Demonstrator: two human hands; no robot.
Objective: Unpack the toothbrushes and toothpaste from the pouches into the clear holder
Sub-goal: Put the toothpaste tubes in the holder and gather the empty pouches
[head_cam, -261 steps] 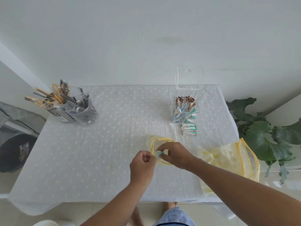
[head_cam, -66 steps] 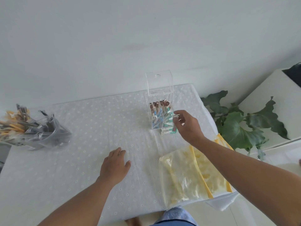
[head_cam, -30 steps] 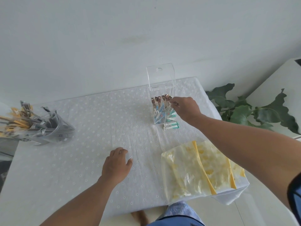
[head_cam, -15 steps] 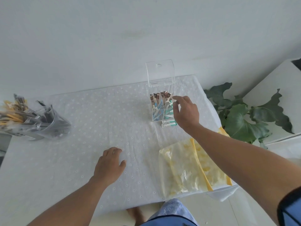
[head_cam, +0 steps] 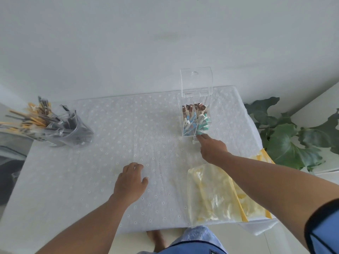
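Observation:
The clear holder [head_cam: 185,132] stands at the back right of the table, its lid [head_cam: 196,81] flipped up. Inside are brown-headed toothbrushes [head_cam: 192,109] and teal toothpaste packs [head_cam: 202,123]. My right hand [head_cam: 212,148] is pressed down just in front of the holder, fingers curled over a small toothpaste pack [head_cam: 194,141]; only its white end shows. My left hand [head_cam: 131,180] rests flat on the cloth, fingers apart, holding nothing. Two yellow-edged clear pouches [head_cam: 214,195] lie flat near the front right corner, under my right forearm.
A grey cup [head_cam: 73,132] stuffed with yellow and dark wrapped sticks stands at the left edge. The table [head_cam: 128,125] has a white eyelet cloth and backs onto a white wall. A green plant [head_cam: 286,140] is beyond the right edge.
My right hand came down from the holder's top to the toothpaste pack lying in front of it and now covers it. My left hand stayed flat on the cloth.

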